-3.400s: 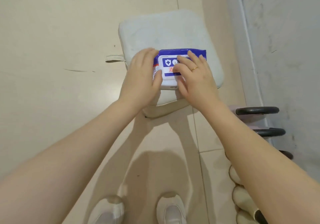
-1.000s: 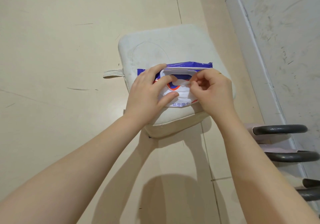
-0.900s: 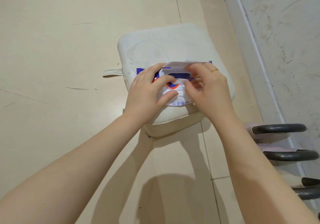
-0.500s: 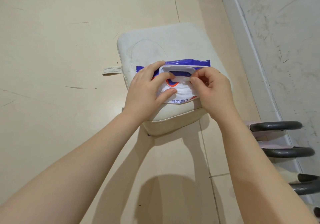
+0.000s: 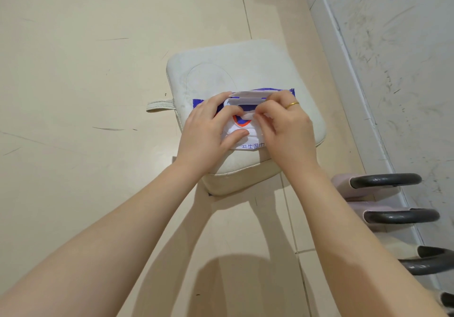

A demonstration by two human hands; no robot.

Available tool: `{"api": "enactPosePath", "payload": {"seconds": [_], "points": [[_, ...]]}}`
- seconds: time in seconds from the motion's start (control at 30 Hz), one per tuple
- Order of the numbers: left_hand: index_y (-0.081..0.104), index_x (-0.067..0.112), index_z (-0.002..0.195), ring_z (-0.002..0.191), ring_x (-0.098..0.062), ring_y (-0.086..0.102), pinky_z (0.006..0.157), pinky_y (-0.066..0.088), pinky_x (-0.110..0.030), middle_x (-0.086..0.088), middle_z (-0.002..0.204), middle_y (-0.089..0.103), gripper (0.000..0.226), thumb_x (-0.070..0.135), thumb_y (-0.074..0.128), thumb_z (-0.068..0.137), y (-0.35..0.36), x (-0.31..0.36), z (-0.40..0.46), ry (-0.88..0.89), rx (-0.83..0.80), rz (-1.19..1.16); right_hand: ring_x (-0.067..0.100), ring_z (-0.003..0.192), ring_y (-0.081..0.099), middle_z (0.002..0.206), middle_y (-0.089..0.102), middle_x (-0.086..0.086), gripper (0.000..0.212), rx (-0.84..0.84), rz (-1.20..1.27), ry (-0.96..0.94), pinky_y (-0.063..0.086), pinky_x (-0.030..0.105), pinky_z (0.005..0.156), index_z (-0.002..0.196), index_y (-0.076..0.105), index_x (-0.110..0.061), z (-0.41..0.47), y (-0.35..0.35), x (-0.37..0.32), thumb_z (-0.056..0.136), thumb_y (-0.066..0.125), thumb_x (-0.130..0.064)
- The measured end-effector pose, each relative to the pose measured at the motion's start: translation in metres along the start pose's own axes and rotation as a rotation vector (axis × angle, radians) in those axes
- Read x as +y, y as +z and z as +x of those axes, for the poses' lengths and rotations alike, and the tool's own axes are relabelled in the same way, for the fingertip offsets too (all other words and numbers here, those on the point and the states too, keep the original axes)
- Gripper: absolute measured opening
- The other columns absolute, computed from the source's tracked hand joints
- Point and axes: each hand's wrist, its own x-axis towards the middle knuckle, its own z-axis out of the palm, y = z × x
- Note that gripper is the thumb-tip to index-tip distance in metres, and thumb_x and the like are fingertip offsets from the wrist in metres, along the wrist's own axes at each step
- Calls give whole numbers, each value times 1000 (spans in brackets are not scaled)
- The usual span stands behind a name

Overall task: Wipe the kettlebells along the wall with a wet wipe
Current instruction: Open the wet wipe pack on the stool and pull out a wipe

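You have wide open beige tile floor [image 5: 86, 95] on your left — nothing stands there. Straight ahead, the white square padded cushion [image 5: 245, 71] fills the middle, and its small strap loop [image 5: 159, 105] sticks out to the left. On your right, the grey scuffed wall [image 5: 405, 46] blocks the way. Along its foot sit pale kettlebells with dark curved handles [image 5: 385, 179] — close together, one after another.

"卫生湿巾" on wipes pack [image 5: 248, 142]
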Motion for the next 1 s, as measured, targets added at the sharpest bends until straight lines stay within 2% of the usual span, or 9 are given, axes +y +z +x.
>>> {"api": "enactPosePath", "payload": {"seconds": [0.07, 0.17, 0.3, 0.47, 0.6, 0.77, 0.83, 0.9, 1.0], "points": [[65, 15, 101, 112, -30, 55, 92, 30, -26, -8, 131, 55, 39, 43, 52, 79, -1, 0, 0, 1, -8, -5, 8, 73, 56, 80, 59, 0, 11, 50, 336, 248, 45, 20, 65, 72, 63, -11, 2, -9, 4, 80, 57, -7], [67, 16, 102, 112, -34, 55, 93, 38, -37, -12, 130, 55, 37, 42, 51, 81, -2, -1, 0, 30, -26, 16, 13, 72, 60, 71, 62, -4, 19, 22, 909, 628, 49, 23, 67, 75, 58, -16, -1, -18, 11, 86, 57, -1], [70, 16, 103, 108, -38, 57, 91, 41, -40, -16, 128, 56, 37, 40, 49, 84, 0, 0, 0, 55, -15, 80, 16, 73, 63, 74, 67, 0, 20, 52, 1301, 763, 55, 28, 70, 78, 53, -12, -2, -24, 11, 93, 45, -2], [69, 15, 105, 107, -40, 56, 91, 41, -43, -19, 129, 55, 37, 38, 47, 85, -1, 1, 1, 59, -52, 120, 12, 76, 64, 80, 67, 2, 24, 100, 1324, 853, 55, 27, 74, 83, 52, -12, -2, -30, 5, 99, 35, -9], [67, 11, 109, 109, -43, 55, 93, 41, -45, -23, 133, 51, 43, 38, 45, 84, -1, 4, 1, 34, -63, 91, 13, 72, 63, 83, 62, 5, 23, 335, 1389, 973, 53, 26, 68, 89, 52, -12, -4, -38, 7, 101, 33, -12], [58, 14, 105, 121, -36, 44, 98, 38, -51, -24, 133, 50, 28, 25, 59, 79, -5, 8, -2, 193, 136, 96, 15, 61, 62, 62, 64, -1, 25, 367, 1563, 1112, 52, 19, 55, 81, 60, -13, -14, -59, 25, 97, 41, -16], [48, 16, 101, 122, -25, 41, 105, 27, -48, -17, 128, 58, 27, 15, 61, 77, -4, 12, -4, 314, 220, 175, 18, 63, 67, 64, 68, 3, 25, 302, 1666, 1136, 56, 24, 60, 67, 70, -12, -23, -63, 27, 85, 54, -16], [47, 15, 112, 117, -19, 48, 107, 22, -43, -10, 118, 66, 35, 14, 55, 78, -3, 22, -4, 364, 209, 203, 21, 68, 70, 69, 70, 7, 12, 260, 1713, 1123, 57, 29, 67, 61, 73, -10, -32, -63, 28, 54, 76, -20], [54, 10, 122, 108, -22, 63, 105, 31, -41, -6, 114, 69, 44, 28, 46, 83, 3, 27, -9, 368, 64, 378, 22, 67, 71, 70, 71, 9, 23, 246, 1776, 1148, 58, 30, 64, 59, 73, -7, -44, -59, 32, 38, 73, -16]]}}
